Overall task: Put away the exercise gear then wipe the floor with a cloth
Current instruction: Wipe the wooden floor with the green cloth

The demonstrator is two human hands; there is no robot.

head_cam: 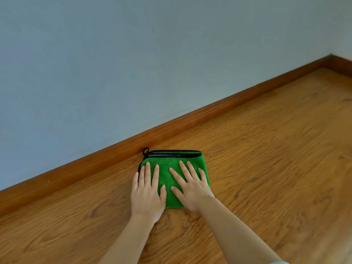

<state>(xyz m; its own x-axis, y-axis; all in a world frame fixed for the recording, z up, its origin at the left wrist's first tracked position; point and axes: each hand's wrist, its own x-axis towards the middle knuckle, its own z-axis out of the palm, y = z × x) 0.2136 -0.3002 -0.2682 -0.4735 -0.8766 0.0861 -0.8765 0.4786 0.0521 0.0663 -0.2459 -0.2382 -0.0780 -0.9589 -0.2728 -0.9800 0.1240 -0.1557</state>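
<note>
Two hands lie flat on a folded green cloth (171, 176) that rests on the wooden floor (266, 159), just beside the brown skirting board (171, 128) at the foot of a pale blue-grey wall (133, 63). The left hand (147, 193) covers the cloth's left part, its fingers straight and slightly spread, its outer edge reaching over the cloth's black-trimmed side onto the boards; the right hand (192, 189) presses the right part, fingers fanned wide and pointing up and to the left. Neither hand curls round the fabric: both simply push down on it with open palms. No exercise gear shows anywhere in view, so the putting-away appears done, though that is a judgement from its absence alone. The wiping step looks under way, and how much floor remains to cover cannot be told, since no wet or dull patches stand out on the wood. The cloth forms a rough rectangle whose long axis runs left to right across the view, its black-edged far side facing the wall, with a small black hanging loop (146, 151) at its far left corner touching or nearly touching the skirting board.
</note>
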